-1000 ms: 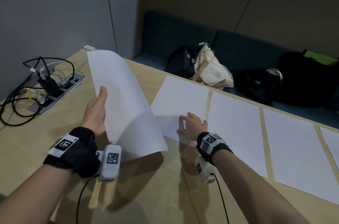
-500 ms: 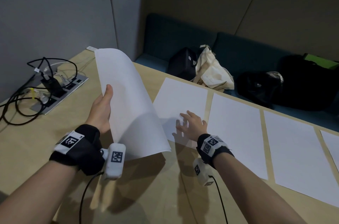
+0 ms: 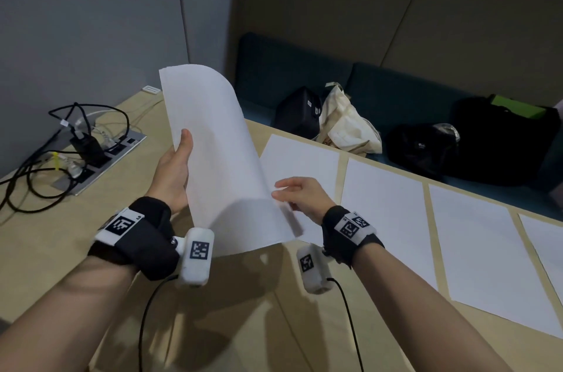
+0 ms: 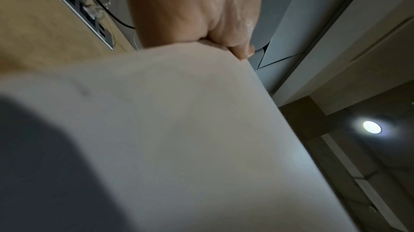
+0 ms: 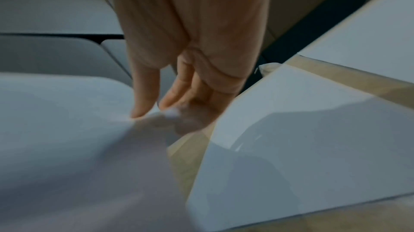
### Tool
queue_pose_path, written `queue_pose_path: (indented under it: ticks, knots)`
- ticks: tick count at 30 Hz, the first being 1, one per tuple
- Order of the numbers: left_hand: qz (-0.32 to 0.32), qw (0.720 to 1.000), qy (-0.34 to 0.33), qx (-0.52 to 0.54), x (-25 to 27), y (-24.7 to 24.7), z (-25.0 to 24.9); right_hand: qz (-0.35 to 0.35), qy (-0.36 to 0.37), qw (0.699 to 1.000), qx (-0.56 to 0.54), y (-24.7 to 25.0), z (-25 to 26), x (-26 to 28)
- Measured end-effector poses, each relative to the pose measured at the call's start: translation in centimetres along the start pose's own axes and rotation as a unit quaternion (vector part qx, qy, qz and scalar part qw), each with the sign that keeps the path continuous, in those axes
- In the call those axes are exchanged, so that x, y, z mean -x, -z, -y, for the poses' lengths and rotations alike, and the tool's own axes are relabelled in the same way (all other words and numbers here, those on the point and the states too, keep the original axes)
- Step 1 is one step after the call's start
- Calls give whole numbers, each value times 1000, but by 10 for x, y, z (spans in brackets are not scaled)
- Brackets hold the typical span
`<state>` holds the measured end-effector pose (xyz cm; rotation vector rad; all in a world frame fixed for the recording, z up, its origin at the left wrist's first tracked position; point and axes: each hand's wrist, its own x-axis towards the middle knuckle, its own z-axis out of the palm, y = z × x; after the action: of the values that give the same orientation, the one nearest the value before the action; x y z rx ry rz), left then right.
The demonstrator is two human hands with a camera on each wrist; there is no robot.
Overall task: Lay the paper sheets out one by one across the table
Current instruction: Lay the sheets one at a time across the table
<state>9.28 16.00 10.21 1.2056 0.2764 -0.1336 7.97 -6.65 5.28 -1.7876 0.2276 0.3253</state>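
White paper stack (image 3: 219, 158) curls in left hand (image 3: 172, 172).

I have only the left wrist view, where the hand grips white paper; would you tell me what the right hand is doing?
Observer: The right hand has its fingertips on the right edge of the held paper; I cannot tell whether it is pinching.
Operator: Thank you. How many sheets are already laid?
Observer: Four lie flat in a row: the leftmost sheet, second sheet, third sheet, and fourth sheet, which the frame cuts off.
Operator: Is there room for another?
Observer: Probably. Bare table shows between the leftmost sheet and the power strip.
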Motion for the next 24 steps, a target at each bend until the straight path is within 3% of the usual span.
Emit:
queue_pose_path:
  ticks: [8, 16, 24]
  knots:
    - [-10, 1000, -9, -16, 7, 3, 14, -166, 30, 986, 16, 13, -6, 0]
    - [-28, 999, -15, -4, 17, 11, 19, -183, 38, 982, -8, 16, -13, -9]
    - [-82, 996, 2, 45, 26, 49, 15, -266, 57, 960, -68, 4, 0, -34]
